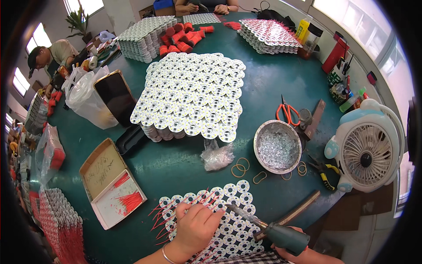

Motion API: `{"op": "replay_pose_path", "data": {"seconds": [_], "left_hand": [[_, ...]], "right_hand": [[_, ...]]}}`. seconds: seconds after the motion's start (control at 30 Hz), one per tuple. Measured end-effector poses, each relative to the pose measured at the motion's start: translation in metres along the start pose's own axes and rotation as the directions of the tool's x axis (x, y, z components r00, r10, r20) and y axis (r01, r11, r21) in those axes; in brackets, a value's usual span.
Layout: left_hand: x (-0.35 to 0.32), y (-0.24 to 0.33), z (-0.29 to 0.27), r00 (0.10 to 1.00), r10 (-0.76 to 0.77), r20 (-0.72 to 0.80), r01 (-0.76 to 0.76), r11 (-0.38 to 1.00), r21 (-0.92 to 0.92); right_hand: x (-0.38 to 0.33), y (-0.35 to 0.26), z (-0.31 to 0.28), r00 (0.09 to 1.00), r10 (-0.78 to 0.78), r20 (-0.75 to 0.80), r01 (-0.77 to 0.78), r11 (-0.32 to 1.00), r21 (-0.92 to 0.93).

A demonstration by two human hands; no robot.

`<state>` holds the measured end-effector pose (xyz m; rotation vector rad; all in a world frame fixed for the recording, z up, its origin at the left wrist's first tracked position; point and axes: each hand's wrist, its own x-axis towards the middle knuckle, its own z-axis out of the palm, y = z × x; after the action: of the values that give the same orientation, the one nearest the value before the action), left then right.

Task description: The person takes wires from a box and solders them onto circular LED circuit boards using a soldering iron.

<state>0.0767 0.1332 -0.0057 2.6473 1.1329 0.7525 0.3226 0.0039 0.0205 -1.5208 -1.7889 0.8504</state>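
A panel of round white LED boards [240,225] lies at the near edge, with thin red wires [163,215] strewn over its left part. My left hand [198,225], wearing a bangle, rests over this panel, its fingers closed in a pinch among red wires; the fingertips are partly hidden. My right hand [291,249] is wrapped round the dark green handle of a soldering iron [285,236]. The iron's tip points left and meets the panel just beside my left fingertips. Left of the panel, an open cardboard box [97,207] holds cut red wires [130,201].
A tall stack of LED panels [189,94] stands mid-table beside a propped phone [115,97]. On the right are a bowl of small clear pieces [278,147], scissors [288,112], pliers [326,174], a wooden bar [292,212] and a fan [367,147]. Two people work farther off.
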Motion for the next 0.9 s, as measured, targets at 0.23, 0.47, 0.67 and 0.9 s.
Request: {"op": "replay_pose_path", "data": {"seconds": [0.23, 0.47, 0.67, 0.9], "left_hand": [[0.000, 0.000, 0.001, 1.000, -0.002, -0.004, 0.002, 1.000, -0.019], [0.001, -0.002, 0.001, 1.000, 0.006, 0.010, -0.006, 1.000, -0.016], [0.001, 0.000, -0.001, 1.000, 0.004, 0.011, -0.004, 1.000, -0.020], [-0.002, 0.001, 0.000, 0.999, -0.029, 0.038, 0.031, 0.999, -0.033]], "right_hand": [[-0.006, 0.005, 0.007, 1.000, 0.016, -0.024, -0.017, 1.000, -0.024], [0.007, -0.005, 0.004, 0.990, -0.115, -0.085, 0.116, 0.993, 0.007], [0.006, -0.008, 0.002, 0.993, -0.081, -0.085, 0.086, 0.994, 0.060], [0.013, -0.019, -0.003, 0.989, 0.119, -0.087, -0.064, 0.880, 0.471]]}}
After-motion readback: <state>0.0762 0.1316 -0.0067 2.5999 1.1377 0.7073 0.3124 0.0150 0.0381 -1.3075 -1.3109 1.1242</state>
